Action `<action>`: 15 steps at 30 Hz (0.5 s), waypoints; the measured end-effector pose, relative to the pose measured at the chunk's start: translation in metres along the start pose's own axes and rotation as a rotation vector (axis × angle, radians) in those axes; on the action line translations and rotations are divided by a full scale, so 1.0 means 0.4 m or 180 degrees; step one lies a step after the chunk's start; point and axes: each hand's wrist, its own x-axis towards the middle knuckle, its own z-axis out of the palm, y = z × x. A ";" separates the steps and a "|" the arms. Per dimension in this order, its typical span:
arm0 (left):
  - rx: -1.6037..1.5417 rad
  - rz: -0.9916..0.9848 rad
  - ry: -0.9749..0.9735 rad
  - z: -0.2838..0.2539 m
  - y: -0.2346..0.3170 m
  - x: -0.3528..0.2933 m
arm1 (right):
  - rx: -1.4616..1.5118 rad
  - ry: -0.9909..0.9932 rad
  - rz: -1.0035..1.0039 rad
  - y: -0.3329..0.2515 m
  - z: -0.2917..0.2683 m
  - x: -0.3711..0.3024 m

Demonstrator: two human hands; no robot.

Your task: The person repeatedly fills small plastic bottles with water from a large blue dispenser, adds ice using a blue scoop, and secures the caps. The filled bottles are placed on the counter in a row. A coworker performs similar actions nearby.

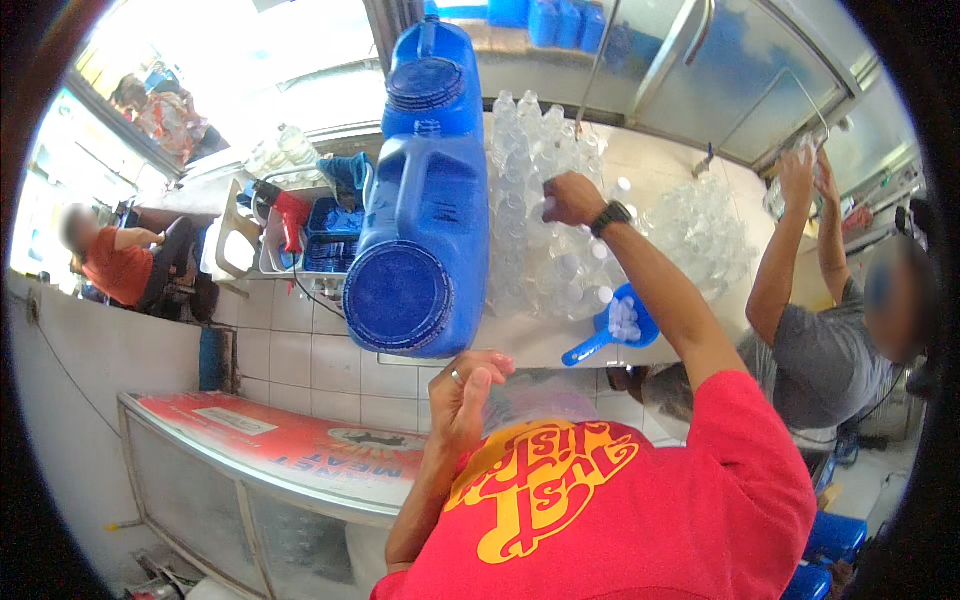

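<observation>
My right hand (575, 200) reaches over rows of clear plastic bottles (512, 205). Its fingers are closed at a bottle's top, with a bit of white bottle cap (548, 212) showing under them. Some bottles near it wear white caps (570, 264); others stand uncapped. My left hand (465, 400) is held in front of my red shirt, near the table's front edge, fingers curled in. Whatever its palm may hold is hidden. A blue dipper (590, 345) with loose white caps (625, 320) inside lies at the front of the table, below my right forearm.
Two big blue jugs (440, 190) stand left of the bottles. Beyond them a grey bin (275, 250) holds a red heat gun (290, 215). A co-worker in grey (820, 360) handles a bottle at right, beside more clear bottles (705, 225). A glass-sided case (270, 440) stands lower left.
</observation>
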 end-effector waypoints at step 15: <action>-0.2761 -0.1133 -0.0364 0.147 -0.038 0.128 | 0.1526 0.0865 -0.0592 -0.266 -0.725 -0.575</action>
